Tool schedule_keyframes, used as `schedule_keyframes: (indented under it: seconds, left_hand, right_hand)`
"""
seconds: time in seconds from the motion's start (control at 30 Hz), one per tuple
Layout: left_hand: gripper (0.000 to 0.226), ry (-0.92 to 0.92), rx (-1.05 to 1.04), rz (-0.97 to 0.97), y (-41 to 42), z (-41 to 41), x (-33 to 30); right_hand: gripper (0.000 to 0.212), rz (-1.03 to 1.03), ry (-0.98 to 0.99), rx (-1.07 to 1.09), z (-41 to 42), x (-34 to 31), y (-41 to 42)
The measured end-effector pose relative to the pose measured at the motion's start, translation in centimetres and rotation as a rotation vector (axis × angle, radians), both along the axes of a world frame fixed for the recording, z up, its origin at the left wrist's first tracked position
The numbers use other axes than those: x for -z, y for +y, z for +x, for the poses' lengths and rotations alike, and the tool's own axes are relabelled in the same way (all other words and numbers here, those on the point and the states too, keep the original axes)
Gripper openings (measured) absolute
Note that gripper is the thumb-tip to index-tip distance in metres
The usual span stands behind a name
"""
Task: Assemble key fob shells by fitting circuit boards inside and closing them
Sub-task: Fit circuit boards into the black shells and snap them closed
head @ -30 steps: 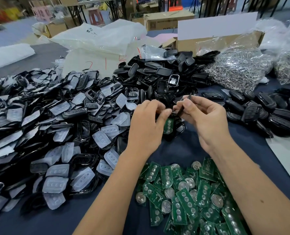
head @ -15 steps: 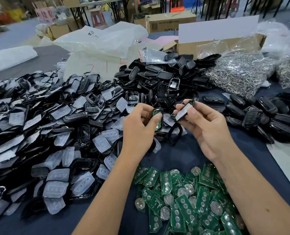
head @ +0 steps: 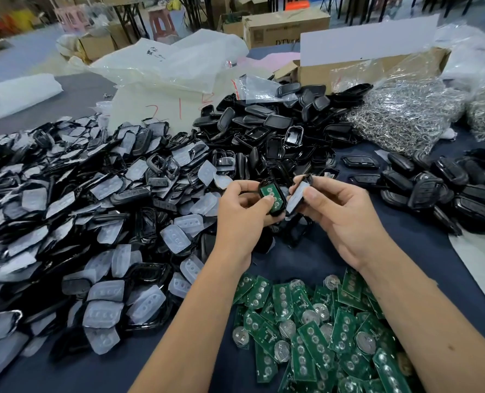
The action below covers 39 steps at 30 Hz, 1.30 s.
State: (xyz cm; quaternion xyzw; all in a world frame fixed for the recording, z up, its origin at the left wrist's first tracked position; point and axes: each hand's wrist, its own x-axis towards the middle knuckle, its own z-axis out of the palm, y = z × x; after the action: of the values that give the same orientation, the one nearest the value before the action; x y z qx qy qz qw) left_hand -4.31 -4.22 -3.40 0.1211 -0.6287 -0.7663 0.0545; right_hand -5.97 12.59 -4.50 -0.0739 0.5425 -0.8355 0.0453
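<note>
Two hands meet: left hand (head: pixel 242 215) holds boarded shell (head: pixel 272 198), right hand (head: pixel 346 219) cover (head: pixel 298 195).

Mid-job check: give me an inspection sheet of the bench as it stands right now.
Surface: dark blue cloth, mostly covered.
Job's things: left hand holds a shell half with a green board seated in it; right hand holds the other half beside it, not yet closed. Loose boards heaped near; pad-backed shells heaped left; black shells behind.
Clutter: closed fobs at right, metal rings in bags, plastic bags.
Grippers: both hands grip their parts.
Cables: nothing seen.
Surroundings: cardboard boxes, stools and table legs behind, blurred.
</note>
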Motion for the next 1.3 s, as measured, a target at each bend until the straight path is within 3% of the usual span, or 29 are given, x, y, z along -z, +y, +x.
schedule_keyframes:
  seconds: [0.37, 0.57, 0.63, 0.87, 1.3]
  left_hand:
    - [0.022, 0.032, -0.003, -0.074, -0.4, -0.1, 0.2]
    - [0.016, 0.241, 0.022, -0.511, -0.2, 0.4, 0.1]
    - [0.018, 0.271, 0.033, -0.595, 0.2, 0.7, 0.0]
    - [0.023, 0.407, 0.084, -0.863, 0.3, 0.9, -0.2]
    - [0.028, 0.323, 0.125, -0.900, 0.0, 0.7, -0.2]
  right_hand:
    - [0.035, 0.029, -0.040, 0.035, -0.4, 0.3, -0.3]
    - [0.026, 0.173, -0.013, 0.120, -0.3, 0.6, -0.6]
    - [0.014, 0.215, -0.004, 0.144, -0.3, 0.8, -0.7]
    - [0.018, 0.263, 0.013, 0.188, -0.2, 0.7, -1.0]
    - [0.035, 0.534, 0.094, 0.322, -0.1, 1.0, -0.9]
